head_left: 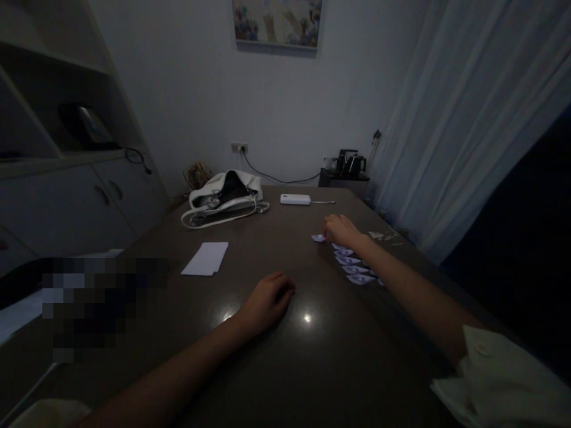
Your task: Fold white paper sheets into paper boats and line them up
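Two loosely curled, empty hands: right hand [339,229] touching folded paper piece [318,238], left hand [267,300] on glossy table [285,356].

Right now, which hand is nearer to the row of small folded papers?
Right. The right hand touches the far end of the folded papers; the left hand rests flat on the table, apart from them.

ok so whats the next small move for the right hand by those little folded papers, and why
Probably pinch the farthest folded piece: the right hand reaches to the far end of the row of folded pieces, fingertips at that piece, not visibly gripping it. The left hand rests flat on the table, holding nothing.
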`<control>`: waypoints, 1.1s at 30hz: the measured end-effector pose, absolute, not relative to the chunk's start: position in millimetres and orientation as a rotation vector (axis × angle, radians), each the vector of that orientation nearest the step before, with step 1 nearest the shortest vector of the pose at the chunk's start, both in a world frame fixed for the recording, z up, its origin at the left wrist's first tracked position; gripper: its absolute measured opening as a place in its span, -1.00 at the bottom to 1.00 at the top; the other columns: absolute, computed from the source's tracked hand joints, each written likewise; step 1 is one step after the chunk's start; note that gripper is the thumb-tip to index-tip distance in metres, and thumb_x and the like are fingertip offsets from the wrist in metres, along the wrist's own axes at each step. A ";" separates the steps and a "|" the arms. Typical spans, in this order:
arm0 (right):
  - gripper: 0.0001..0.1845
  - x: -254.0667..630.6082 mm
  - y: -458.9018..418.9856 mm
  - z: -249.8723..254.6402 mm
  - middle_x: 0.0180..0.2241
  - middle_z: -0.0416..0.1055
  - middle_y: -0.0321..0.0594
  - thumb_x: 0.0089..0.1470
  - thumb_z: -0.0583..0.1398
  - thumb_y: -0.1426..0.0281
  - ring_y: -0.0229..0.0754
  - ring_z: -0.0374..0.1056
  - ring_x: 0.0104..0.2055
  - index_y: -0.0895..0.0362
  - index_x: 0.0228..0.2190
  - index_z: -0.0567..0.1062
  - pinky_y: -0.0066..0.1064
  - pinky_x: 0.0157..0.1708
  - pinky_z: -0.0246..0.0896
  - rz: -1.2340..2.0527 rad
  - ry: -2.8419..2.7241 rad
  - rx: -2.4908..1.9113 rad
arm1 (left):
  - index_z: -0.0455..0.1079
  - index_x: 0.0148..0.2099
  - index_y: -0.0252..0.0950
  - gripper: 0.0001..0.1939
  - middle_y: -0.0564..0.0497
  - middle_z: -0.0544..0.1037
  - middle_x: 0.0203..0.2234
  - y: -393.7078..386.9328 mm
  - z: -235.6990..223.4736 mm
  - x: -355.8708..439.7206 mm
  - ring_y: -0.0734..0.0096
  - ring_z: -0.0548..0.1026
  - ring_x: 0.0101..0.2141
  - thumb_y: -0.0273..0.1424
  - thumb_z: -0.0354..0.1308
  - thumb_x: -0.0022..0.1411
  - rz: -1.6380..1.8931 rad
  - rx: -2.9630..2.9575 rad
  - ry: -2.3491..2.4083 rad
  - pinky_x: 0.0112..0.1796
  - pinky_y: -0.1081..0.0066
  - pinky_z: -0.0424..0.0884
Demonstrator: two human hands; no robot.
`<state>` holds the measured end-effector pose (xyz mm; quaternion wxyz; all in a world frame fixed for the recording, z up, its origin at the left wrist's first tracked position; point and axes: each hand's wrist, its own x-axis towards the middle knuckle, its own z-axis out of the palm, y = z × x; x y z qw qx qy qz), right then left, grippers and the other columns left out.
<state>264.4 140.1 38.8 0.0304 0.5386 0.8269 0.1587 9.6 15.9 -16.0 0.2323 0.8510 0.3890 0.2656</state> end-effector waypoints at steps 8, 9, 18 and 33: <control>-0.88 263.9 140.0 36.9 -0.16 0.42 -0.09 0.02 0.23 0.48 -0.03 0.27 -0.03 0.11 -0.35 0.58 -0.29 -0.07 0.07 0.483 2.574 1.648 | 0.40 -0.23 -0.34 -0.84 -0.10 0.47 -0.29 15.4 -17.3 9.1 0.34 0.45 -0.26 -0.51 0.00 0.21 0.756 2.337 1.053 -0.22 0.41 0.36; -0.89 263.6 139.3 37.9 -0.16 0.42 -0.09 0.02 0.23 0.47 -0.03 0.27 -0.03 0.11 -0.35 0.58 -0.29 -0.07 0.07 0.485 2.579 1.651 | 0.40 -0.23 -0.34 -0.85 -0.10 0.47 -0.30 14.6 -17.5 9.8 0.34 0.45 -0.26 -0.51 0.00 0.21 0.756 2.342 1.051 -0.22 0.41 0.36; -0.87 226.9 91.5 41.1 -0.22 0.43 -0.16 0.09 0.17 0.44 -0.07 0.29 -0.10 0.08 -0.32 0.53 -0.29 -0.15 0.10 0.408 2.882 1.572 | 0.43 -0.17 -0.34 -0.81 -0.17 0.47 -0.17 52.2 4.4 -41.3 0.13 0.43 -0.12 -0.43 0.10 0.16 0.575 2.593 1.500 -0.10 0.27 0.34; -0.78 184.8 12.0 -23.5 -0.21 0.40 -0.14 0.11 0.08 0.53 -0.13 0.26 -0.13 0.12 -0.22 0.45 -0.27 -0.11 0.18 -0.383 3.369 1.371 | 0.43 0.01 -0.18 -0.48 -0.07 0.47 0.01 101.1 15.9 -179.4 0.10 0.41 0.01 -0.15 0.20 -0.03 0.079 2.269 1.654 0.00 0.29 0.27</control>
